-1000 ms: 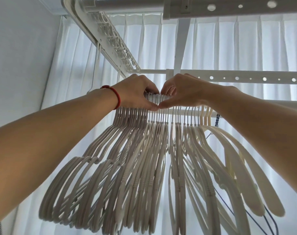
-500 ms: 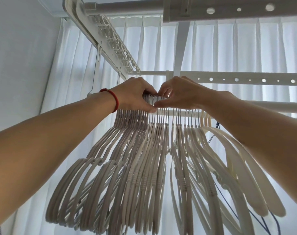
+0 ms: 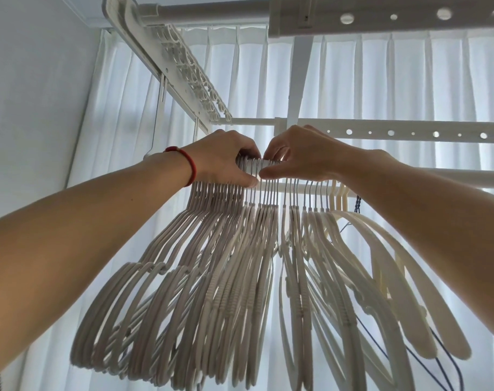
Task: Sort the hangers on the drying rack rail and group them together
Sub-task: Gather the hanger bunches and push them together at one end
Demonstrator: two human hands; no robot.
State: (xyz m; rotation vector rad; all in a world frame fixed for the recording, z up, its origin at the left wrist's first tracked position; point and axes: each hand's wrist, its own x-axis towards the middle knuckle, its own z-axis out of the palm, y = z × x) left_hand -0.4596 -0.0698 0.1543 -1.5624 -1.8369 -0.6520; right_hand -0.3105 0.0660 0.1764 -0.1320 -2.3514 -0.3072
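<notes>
On the rail (image 3: pixel 463 176), both hands' grips clasp hanger hooks (image 3: pixel 257 167); hangers (image 3: pixel 212 292) dangle below.

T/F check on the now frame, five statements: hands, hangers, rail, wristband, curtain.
1. Both hands are up at the hanger hooks on the rail. True: the left hand and right hand meet over the hooks on the rail.
2. The red wristband is on the right wrist. False: the wristband is on the left wrist.
3. The hangers carry clothes. False: they hang bare.
4. A white curtain hangs behind the rack. True.
5. The left hand hangs idle at the side. False: its fingers are curled round the hooks.
</notes>
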